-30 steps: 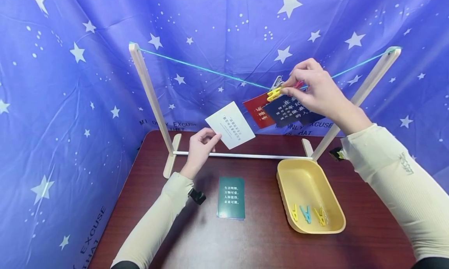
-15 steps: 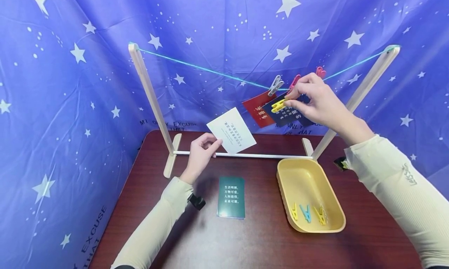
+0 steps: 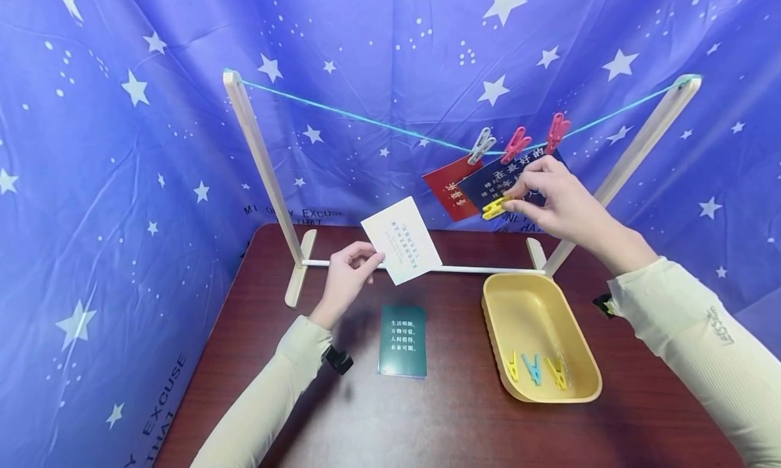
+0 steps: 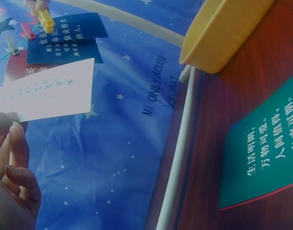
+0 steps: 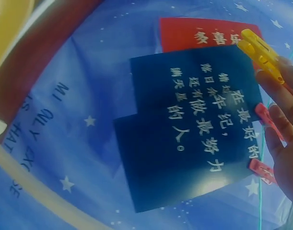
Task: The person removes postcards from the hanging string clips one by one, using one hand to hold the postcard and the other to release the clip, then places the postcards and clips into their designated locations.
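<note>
It seems to be a small corner closed in by cloth, more like a prepared booth than an ordinary room. The blue-purple cloth (image 3: 378, 41) hangs in folds at the back and on both sides, with white stars (image 3: 505, 2) and English words (image 3: 293, 213) printed on it. Close against it stands one shiny red-brown table (image 3: 464, 420). Home, office or lab, I cannot tell.

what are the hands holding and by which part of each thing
Left hand: white card, pinched at its left edge in the head view. Right hand: yellow clip, pinched by one end.
</note>
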`<state>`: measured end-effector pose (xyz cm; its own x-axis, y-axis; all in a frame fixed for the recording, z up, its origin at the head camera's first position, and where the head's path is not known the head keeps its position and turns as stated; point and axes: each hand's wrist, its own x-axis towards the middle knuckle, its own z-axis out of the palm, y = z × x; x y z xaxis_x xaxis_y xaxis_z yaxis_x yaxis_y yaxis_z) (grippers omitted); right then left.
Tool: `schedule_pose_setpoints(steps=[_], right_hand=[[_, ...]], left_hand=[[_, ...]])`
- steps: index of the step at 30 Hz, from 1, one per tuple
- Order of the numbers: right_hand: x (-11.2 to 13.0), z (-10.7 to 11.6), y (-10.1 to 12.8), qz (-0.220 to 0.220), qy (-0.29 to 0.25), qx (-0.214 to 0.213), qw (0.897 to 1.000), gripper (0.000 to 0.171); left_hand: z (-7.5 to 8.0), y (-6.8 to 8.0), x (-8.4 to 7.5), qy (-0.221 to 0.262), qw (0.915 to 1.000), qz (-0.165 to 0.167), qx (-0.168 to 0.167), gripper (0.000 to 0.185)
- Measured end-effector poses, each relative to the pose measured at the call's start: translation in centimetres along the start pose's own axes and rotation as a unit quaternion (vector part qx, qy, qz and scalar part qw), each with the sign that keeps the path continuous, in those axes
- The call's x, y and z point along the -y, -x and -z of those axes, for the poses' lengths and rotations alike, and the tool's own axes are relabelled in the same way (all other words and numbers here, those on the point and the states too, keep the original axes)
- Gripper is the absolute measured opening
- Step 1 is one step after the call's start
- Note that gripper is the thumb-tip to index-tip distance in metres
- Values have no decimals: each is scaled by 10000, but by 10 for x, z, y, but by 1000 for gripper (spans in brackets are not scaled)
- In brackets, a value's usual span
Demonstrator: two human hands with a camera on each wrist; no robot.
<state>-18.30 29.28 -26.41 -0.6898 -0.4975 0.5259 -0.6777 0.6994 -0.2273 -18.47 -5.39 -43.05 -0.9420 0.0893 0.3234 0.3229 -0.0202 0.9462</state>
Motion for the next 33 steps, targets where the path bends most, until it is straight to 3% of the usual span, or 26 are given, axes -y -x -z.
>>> schedule_pose_setpoints(steps=[13, 19, 33], right_hand=[[-7, -15, 23, 112, -62, 160, 9998, 22], [-8, -21, 34, -64, -6, 348, 9994, 21], [-5, -31, 61, -221, -30, 592, 9980, 22]], left_hand=[[0, 8, 3, -71, 9999, 99, 69, 12], [0, 13, 4, 84, 9994, 337, 75, 13], [0, 22, 9, 36, 9989, 446, 171, 13]])
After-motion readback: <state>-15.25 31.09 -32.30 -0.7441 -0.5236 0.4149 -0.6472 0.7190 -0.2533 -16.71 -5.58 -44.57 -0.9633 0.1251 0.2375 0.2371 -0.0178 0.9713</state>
